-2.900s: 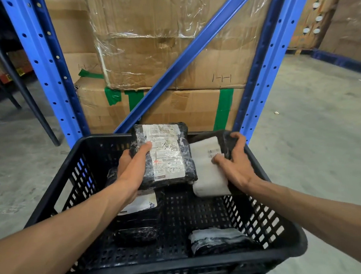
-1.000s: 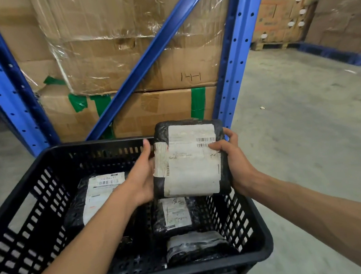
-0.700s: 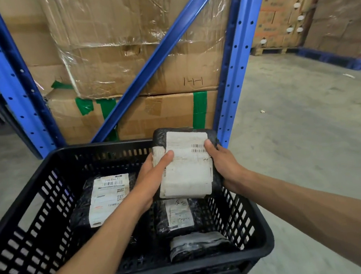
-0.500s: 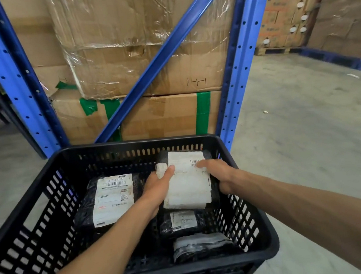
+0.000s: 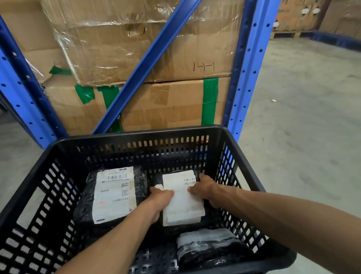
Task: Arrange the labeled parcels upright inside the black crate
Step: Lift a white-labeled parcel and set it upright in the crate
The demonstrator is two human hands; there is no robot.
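The black crate stands on the floor in front of me. Both hands hold one black parcel with a white label, low inside the crate near its right wall, label facing me. My left hand grips its left edge and my right hand its right edge. A second labeled parcel leans to the left of it, label up. A third black parcel lies at the near right. Whatever lies under the held parcel is hidden.
A blue rack frame with a diagonal brace stands right behind the crate, holding wrapped cardboard boxes. Bare concrete floor stretches to the right, with more stacked boxes at the far right.
Both hands have lowered the labeled parcel from above the crate's rim down inside, over the smaller parcel that showed below it. The view has tilted down toward the crate.
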